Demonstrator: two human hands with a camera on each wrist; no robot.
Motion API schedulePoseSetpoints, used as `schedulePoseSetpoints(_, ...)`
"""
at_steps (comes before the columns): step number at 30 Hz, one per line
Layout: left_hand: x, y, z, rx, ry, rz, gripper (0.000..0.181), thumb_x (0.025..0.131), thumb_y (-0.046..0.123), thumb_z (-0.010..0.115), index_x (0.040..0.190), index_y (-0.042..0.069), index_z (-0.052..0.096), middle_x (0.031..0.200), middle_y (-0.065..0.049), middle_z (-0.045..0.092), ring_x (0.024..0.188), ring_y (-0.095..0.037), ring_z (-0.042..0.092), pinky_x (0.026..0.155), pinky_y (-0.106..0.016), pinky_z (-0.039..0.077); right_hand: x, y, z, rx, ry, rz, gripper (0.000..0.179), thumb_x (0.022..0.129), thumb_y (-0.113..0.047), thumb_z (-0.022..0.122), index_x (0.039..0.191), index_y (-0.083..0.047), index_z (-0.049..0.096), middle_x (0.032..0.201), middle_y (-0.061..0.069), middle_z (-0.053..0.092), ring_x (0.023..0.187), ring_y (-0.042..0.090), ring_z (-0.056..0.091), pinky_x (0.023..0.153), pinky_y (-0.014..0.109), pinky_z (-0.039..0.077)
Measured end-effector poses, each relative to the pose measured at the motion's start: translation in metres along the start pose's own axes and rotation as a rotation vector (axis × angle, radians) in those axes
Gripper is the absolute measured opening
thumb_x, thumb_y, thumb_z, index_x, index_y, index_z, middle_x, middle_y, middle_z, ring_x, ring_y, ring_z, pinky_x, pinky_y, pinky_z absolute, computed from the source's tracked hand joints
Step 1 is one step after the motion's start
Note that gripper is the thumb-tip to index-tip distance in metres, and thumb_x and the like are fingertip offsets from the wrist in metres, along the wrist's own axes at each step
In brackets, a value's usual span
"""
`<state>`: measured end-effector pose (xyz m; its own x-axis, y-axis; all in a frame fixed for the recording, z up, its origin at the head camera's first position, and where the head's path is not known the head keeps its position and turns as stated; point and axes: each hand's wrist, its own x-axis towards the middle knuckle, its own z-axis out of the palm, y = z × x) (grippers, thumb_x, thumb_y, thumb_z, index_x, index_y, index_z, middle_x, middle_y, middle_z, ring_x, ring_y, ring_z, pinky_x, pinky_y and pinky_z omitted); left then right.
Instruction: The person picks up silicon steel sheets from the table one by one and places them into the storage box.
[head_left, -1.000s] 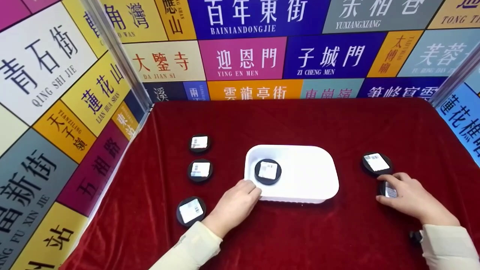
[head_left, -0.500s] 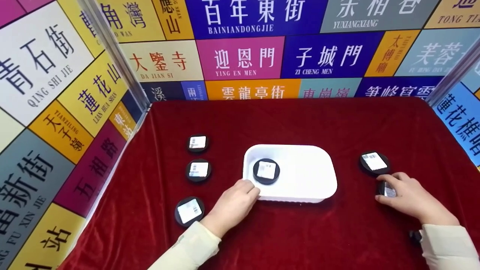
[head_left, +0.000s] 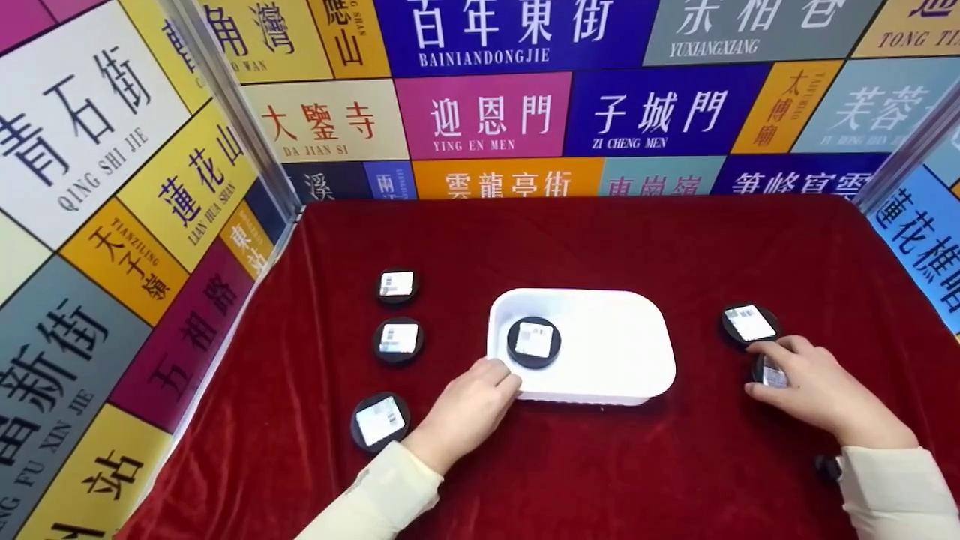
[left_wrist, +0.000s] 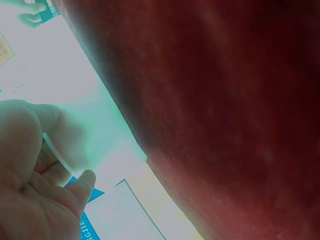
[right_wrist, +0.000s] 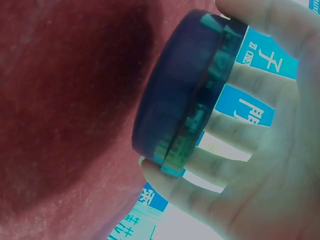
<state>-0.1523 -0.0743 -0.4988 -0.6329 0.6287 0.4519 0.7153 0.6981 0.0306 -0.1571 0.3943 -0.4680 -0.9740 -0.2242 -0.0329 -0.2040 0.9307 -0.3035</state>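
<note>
My left hand (head_left: 475,397) pinches the near left rim of a white plastic bin (head_left: 652,382); in the left wrist view, thumb and fingers lie on either side of its pale wall (left_wrist: 95,135). Inside the bin's left end sits a round black flat container (head_left: 535,343) with a white label. My right hand (head_left: 814,382) grips a similar labelled container (head_left: 772,373), partly hidden by the fingers. In the right wrist view this round container (right_wrist: 175,90) is tilted, the thumb at one edge and the little finger at the opposite one. Just beyond that hand lies another container (head_left: 750,322).
Three black containers stand in a column left of the bin: a far one (head_left: 397,285), a middle one (head_left: 398,341) and a near one (head_left: 380,421). A small dark object (head_left: 828,468) shows by the right cuff. Dark red cloth (head_left: 600,480) covers the table; printed walls (head_left: 480,112) surround it.
My right hand has shifted slightly left and away from me, with its container. My left hand stays on the bin's rim, and the other containers have not moved.
</note>
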Motion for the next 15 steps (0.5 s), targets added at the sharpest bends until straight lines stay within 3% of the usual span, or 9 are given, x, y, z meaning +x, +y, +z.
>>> schedulePoseSetpoints(15,0.001,0.0,-0.001,-0.011,0.002,0.001,0.016,0.101,0.018,0.058,0.087,0.012,0.061,0.087,0.0,0.059,0.088,-0.018,0.059,0.079,-0.027,0.052,-0.001,-0.013,-0.009,-0.009,-0.022,0.023,0.061,0.087,-0.039,0.075,0.135,-0.007,0.056,0.131,0.033,0.047,0.109,0.051,0.049,0.087,0.068,0.046)
